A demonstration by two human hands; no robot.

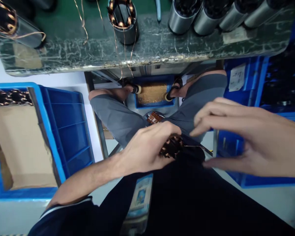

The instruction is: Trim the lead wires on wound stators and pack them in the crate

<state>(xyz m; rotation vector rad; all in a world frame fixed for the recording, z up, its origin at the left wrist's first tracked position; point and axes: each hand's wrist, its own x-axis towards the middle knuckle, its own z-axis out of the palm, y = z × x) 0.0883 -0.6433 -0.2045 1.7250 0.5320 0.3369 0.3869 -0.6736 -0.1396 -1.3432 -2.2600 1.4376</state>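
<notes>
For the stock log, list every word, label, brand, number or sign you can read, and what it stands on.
No text is legible.
White label on the blue bin at right: marks too small and blurred to read.
Card-like item on the dark shirt: any print too blurred to read.

Scuffed green workbench [153,46], cardboard-lined blue crate [49,134], blue floor tray [151,80]

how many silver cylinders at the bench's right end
4, in a row along the bench: leftmost cylinder, second cylinder, third cylinder and rightmost cylinder; others may hide behind.
</notes>
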